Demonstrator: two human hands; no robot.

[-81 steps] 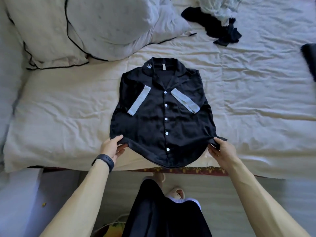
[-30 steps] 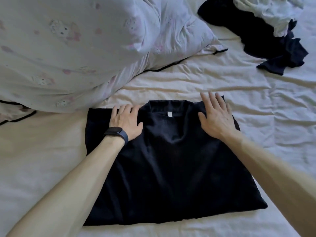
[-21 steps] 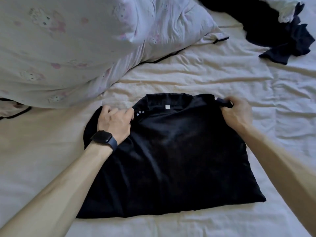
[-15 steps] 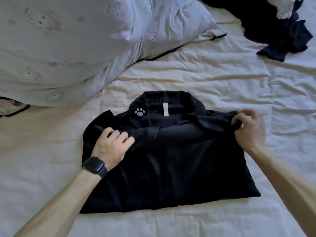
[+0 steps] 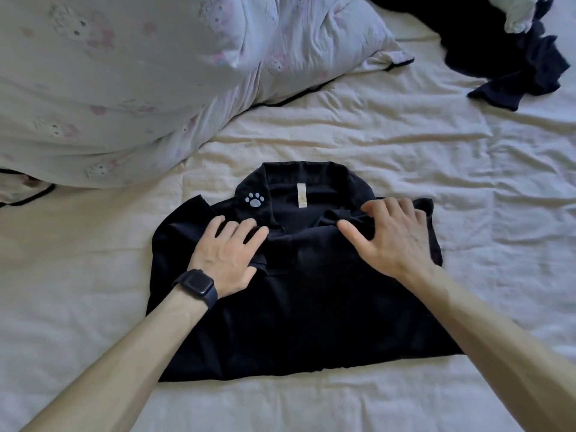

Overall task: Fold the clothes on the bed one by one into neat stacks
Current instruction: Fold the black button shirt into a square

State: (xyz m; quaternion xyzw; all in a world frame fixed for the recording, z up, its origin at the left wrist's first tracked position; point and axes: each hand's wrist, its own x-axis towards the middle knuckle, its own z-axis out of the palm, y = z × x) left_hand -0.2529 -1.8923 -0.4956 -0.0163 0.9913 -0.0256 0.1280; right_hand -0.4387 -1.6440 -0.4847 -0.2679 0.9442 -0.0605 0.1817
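Both hands lie on top of a black shirt point(image 5: 311, 307) that is spread, folded across its width, on the bed point(image 5: 405, 151). The left hand point(image 5: 229, 260) rests palm down on the shirt's upper layer, fingers nearly straight and close together, thumb at the edge of a fold; it grips nothing. The right hand point(image 5: 396, 238) is spread wide beside it, thumb stretched toward the left hand and fingertips pressing into the bunched cloth, with no fabric pinched. A dark watch point(image 5: 197, 286) sits on the left wrist.

Just beyond the fingertips, between the two hands, the shirt's collar point(image 5: 299, 169) stands open, showing a pale paw print point(image 5: 255, 199) nearer the left hand and a small label point(image 5: 301, 196) in the middle. The lower part of the shirt lies under both forearms.

Far beyond the left hand lies a mound of pale printed bedding point(image 5: 124, 88). Well beyond the right hand lies a heap of dark clothes point(image 5: 498, 51) with a light garment point(image 5: 517, 10) on it.
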